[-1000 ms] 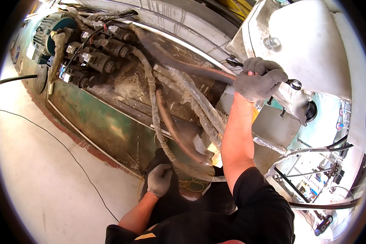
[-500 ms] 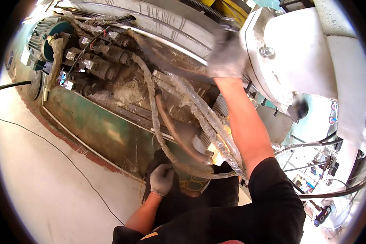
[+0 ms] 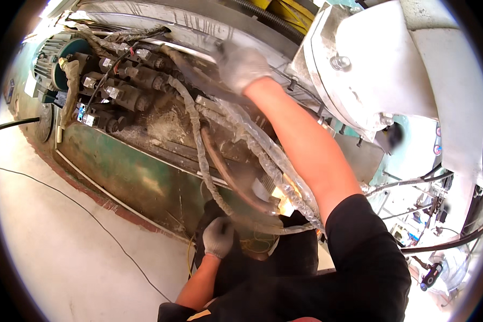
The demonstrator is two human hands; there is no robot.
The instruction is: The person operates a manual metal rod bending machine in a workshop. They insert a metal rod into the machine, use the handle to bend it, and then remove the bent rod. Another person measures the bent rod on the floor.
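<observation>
Right hand [image 3: 240, 65], gloved in grey, has swung across from the white housing [image 3: 381, 75] on the right, where it gripped something a second ago, and now reaches far over the machine to the dark hose [image 3: 196, 78] at the top of the bundle; it is blurred with motion, fingers curled downward onto or just above the hose, and I cannot tell whether they have closed on it. The left hand [image 3: 218, 236], also gloved, has stayed low against the person's knee, resting near the bottom loop of the wrapped hoses [image 3: 198, 145], fingers loosely bent and holding nothing that shows. That bundle runs from the valve block [image 3: 118, 96] at upper left, down across the dusty top of the green machine base [image 3: 134, 177] and curves toward the person's lap, with a clear plastic-wrapped line [image 3: 268, 155] lying under the right forearm. A thin black cable [image 3: 64, 198] trails over the pale floor [image 3: 48, 252]. My reading is that attention has shifted from the housing to the hoses themselves, and the reach is not yet settled
</observation>
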